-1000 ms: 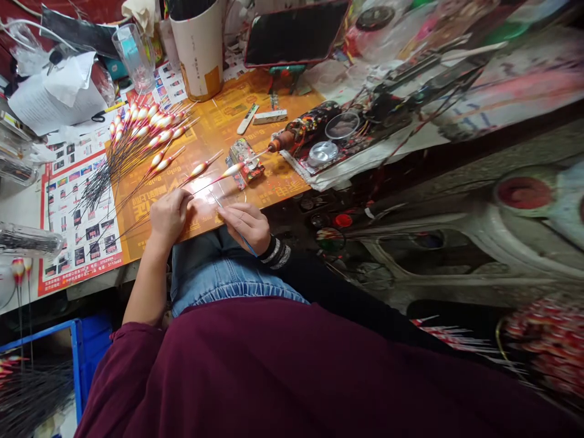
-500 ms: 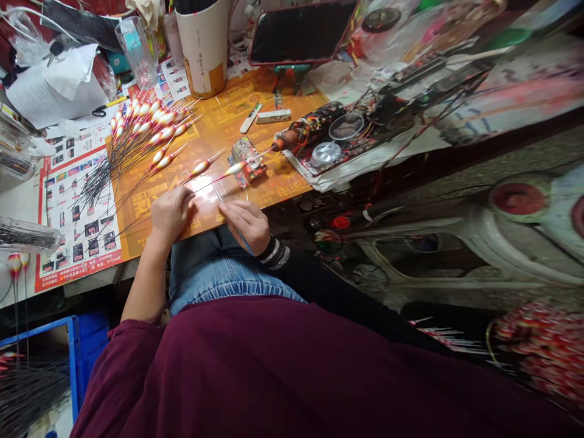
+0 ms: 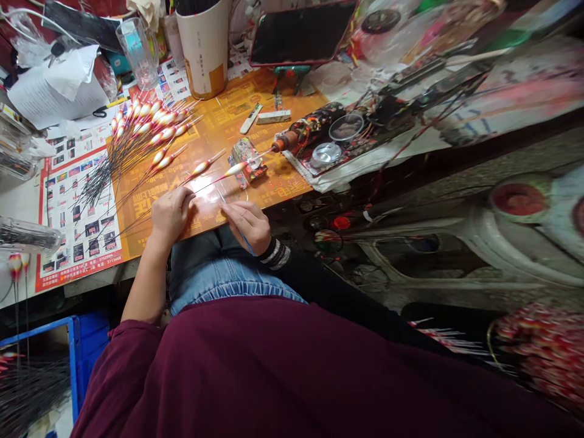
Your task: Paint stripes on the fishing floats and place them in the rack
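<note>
My left hand (image 3: 171, 211) pinches the thin dark stem of a fishing float (image 3: 236, 170) with a cream, yellow and red body. The float lies across a paint-spattered block (image 3: 249, 161), its far tip at the nose of a paint-covered rotary tool (image 3: 296, 134). In my right hand (image 3: 249, 225) is a slim blue-handled brush (image 3: 247, 244), its tip close below the float's stem; I cannot tell whether they touch. Another float (image 3: 202, 166) lies just beyond my left hand. Further left, a bundle of similar floats (image 3: 146, 125) rests with its dark stems toward me.
A white cup (image 3: 203, 48) and a propped phone (image 3: 301, 33) stand at the back. Right of the tool sit a small round dish (image 3: 326, 153) and tools on a cloth. A blue crate (image 3: 89, 347) is low on the left; many red floats (image 3: 538, 347) lie low on the right.
The brush tip has shifted slightly right and toward me, away from the float's stem. My left hand and the float stay almost where they were.
</note>
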A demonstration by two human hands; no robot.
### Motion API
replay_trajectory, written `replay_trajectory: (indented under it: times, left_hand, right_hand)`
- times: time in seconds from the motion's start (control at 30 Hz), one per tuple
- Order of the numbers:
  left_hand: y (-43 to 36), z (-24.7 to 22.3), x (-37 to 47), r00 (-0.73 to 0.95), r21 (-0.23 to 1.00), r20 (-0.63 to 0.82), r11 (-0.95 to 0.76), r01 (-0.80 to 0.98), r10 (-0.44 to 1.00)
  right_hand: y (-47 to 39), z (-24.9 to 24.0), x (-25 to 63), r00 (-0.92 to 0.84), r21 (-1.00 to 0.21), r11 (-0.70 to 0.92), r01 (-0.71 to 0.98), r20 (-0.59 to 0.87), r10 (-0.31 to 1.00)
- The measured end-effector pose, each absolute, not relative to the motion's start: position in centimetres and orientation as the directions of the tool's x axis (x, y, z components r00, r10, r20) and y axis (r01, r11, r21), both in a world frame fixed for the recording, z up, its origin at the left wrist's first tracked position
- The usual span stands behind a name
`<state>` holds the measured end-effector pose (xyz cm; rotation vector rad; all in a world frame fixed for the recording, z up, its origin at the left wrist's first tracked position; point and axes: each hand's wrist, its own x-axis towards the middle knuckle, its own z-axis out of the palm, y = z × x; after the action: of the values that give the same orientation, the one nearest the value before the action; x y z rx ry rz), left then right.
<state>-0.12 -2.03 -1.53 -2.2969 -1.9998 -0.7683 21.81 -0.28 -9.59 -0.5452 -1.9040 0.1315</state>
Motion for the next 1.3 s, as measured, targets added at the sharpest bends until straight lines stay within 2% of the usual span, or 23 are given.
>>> replay_trajectory:
  times: [0.1, 0.37, 0.67, 0.9, 1.3]
  left_hand:
    - [-2.00, -1.57, -0.16, 0.076, 0.305, 0.371, -0.198, 0.932, 0.926]
    - [-2.04, -1.60, -0.15, 0.078, 0.293, 0.367, -0.195, 0.936, 0.927]
    - [-2.04, -1.53, -0.09, 0.077, 0.301, 0.366, -0.196, 0.933, 0.927]
    - [-2.07, -1.53, -0.07, 0.089, 0.271, 0.386, -0.205, 0.940, 0.918]
    - [-2.06, -1.53, -0.08, 0.095, 0.289, 0.373, -0.213, 0.933, 0.923]
  right_hand:
    - [-0.28, -9.76, 21.84, -0.302, -0.365, 0.877, 0.313, 0.837, 0.456]
    - [-0.34, -9.50, 21.86, -0.320, -0.341, 0.872, 0.351, 0.832, 0.454]
    - [-0.29, -8.97, 21.43, -0.264, -0.246, 0.902, 0.354, 0.899, 0.349]
    - [-0.34, -9.52, 21.69, -0.312, -0.327, 0.867, 0.375, 0.837, 0.450]
    - [-0.38, -9.32, 21.74, -0.273, -0.326, 0.896, 0.303, 0.871, 0.409]
